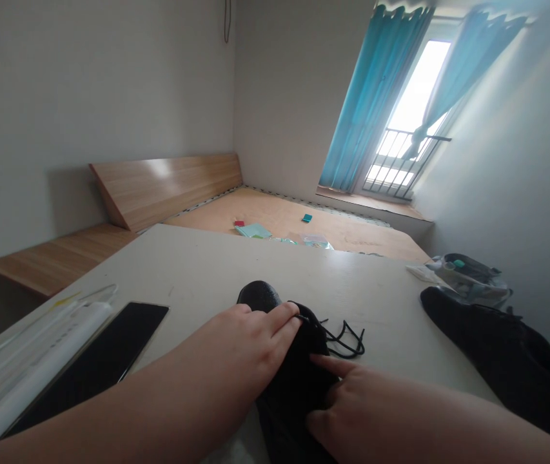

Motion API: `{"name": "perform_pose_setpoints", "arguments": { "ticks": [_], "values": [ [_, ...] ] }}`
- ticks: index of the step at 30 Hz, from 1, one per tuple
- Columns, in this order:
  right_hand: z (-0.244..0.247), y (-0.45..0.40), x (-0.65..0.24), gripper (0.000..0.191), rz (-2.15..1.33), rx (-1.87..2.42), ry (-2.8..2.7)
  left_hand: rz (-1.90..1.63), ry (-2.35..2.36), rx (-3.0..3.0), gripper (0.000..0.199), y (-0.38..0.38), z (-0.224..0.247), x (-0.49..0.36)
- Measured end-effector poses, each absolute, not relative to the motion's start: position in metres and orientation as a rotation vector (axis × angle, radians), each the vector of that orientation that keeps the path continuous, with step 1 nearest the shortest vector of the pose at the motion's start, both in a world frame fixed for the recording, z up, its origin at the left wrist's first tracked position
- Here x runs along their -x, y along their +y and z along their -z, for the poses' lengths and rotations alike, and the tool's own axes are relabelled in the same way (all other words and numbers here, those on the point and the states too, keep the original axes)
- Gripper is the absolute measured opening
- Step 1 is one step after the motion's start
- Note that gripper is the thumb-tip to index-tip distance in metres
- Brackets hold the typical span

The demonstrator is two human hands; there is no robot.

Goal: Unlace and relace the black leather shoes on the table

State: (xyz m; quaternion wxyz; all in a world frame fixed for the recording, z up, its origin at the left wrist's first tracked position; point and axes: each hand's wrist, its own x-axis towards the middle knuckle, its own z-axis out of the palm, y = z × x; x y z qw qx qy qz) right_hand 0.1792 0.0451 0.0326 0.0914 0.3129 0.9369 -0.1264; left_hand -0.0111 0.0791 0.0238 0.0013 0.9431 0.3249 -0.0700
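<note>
A black lace-up shoe (298, 367) lies on the white table (197, 258), its rounded end pointing away from me. My left hand (250, 341) is wrapped over the shoe's left side, its fingertips at the laces. At the right side, my right hand (347, 399) grips the shoe, with the index finger stretched onto its upper and the other fingers curled at its edge. Loose black laces (349, 341) spread over the table to the right of the shoe. The lower part of the shoe is partly hidden by my hands.
A second black shoe (501, 348) lies at the right, beside a clear bag (472, 280). At the left are a dark phone-like slab (95, 354) and a white strip in plastic (37, 367). Beyond the table, a bed (275, 206) holds small packets.
</note>
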Motion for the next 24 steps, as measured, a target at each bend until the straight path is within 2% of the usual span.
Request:
{"name": "perform_pose_setpoints", "arguments": {
  "ticks": [3,8,14,19,22,24],
  "values": [
    [-0.026,0.052,-0.172,0.027,0.223,-0.787,2.738,0.242,1.035,-2.971,0.062,0.078,-0.024,0.011],
    [-0.046,0.065,-0.165,0.006,0.290,-0.492,2.474,0.196,1.018,-3.012,0.064,0.078,-0.022,0.011],
    [-0.053,0.066,-0.167,0.003,0.278,-0.439,2.489,-0.020,0.985,-2.992,0.053,0.076,-0.011,0.011],
    [-0.013,0.058,-0.159,0.003,0.094,-0.522,2.644,-0.110,0.965,-2.858,0.026,0.067,-0.014,0.004],
    [0.023,0.049,-0.162,0.011,0.060,-0.604,2.770,-0.067,1.003,-2.805,0.026,0.063,-0.016,-0.001],
    [0.028,0.043,-0.173,0.012,0.115,-0.705,2.966,-0.037,0.990,-2.811,0.029,0.060,-0.015,-0.003]
  ]
}}
